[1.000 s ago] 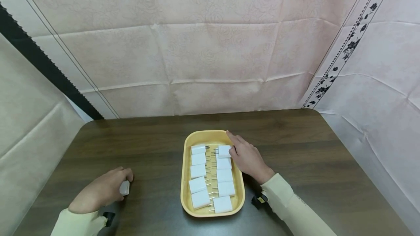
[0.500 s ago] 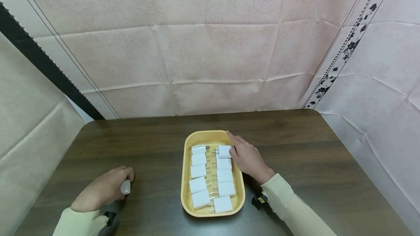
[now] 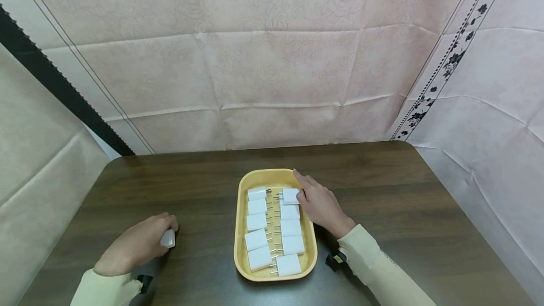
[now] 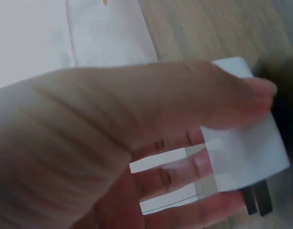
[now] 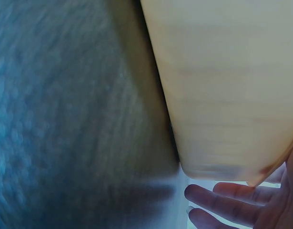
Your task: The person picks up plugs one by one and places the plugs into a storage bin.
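My left hand (image 3: 142,242) is over the left part of the table, pinching a white plug-in charger (image 3: 168,238) between thumb and fingers. In the left wrist view the thumb lies across the charger (image 4: 246,152), and its two dark prongs (image 4: 257,198) stick out at the lower end. A yellow tray (image 3: 236,230) sits mid-table. My right hand (image 3: 323,204) holds its far right rim, thumb over the inside and index finger at the corner. The right wrist view shows the tray's outer wall (image 5: 222,95) with several extended fingers (image 5: 227,202) beyond it.
Inside the tray, several white chargers (image 3: 256,222) form a left row and several more chargers (image 3: 291,244) a right row, prongs toward the middle. The dark wooden table (image 3: 425,230) ends at a pale cloth wall (image 3: 272,70); cloth also hangs at both sides.
My left hand has shifted slightly right with the charger, and more of the charger shows. The right hand and the tray hold their position.
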### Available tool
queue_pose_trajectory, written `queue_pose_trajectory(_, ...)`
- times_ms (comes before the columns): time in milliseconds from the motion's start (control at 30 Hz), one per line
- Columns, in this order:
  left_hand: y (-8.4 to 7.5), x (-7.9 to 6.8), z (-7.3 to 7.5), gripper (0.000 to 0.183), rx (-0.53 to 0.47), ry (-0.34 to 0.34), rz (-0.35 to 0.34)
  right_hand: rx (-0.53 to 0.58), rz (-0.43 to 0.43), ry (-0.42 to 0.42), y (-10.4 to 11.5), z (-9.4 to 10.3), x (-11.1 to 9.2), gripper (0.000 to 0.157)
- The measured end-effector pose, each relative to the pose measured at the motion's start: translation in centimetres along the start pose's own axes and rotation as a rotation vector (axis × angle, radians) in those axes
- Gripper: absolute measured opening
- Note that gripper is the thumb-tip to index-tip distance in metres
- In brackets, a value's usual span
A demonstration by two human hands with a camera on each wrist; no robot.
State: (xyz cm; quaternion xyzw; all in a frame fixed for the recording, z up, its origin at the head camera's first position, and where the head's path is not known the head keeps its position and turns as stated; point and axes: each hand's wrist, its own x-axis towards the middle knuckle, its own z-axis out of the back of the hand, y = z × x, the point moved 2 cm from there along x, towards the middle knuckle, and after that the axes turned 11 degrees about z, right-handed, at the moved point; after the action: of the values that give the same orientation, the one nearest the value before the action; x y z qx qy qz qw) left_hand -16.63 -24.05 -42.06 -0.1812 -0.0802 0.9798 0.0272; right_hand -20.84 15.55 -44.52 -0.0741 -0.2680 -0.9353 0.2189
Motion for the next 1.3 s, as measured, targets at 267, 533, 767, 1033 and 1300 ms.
queue_pose_trajectory(267,-1.4,-0.6,0.2,0.038,-0.021,-0.062,-0.058,-0.001,0.0,0.004,0.0,-0.1,0.1,0.057)
queue_pose_trajectory(533,-3.6,-0.9,0.4,0.039,0.011,-0.141,-0.135,0.01,-0.012,0.007,0.1,-0.1,0.1,0.058)
queue_pose_trajectory(767,-5.3,-1.2,0.8,0.043,0.032,-0.206,-0.186,0.003,-0.024,0.014,-0.1,-0.2,0.1,0.058)
queue_pose_trajectory(1033,-6.8,-1.5,1.2,0.044,0.064,-0.296,-0.264,0.017,-0.047,0.02,-0.1,-0.2,0.0,0.059)
queue_pose_trajectory(1300,-8.5,-1.7,1.8,0.045,0.108,-0.398,-0.345,0.011,-0.044,0.019,0.0,-0.1,-0.1,0.059)
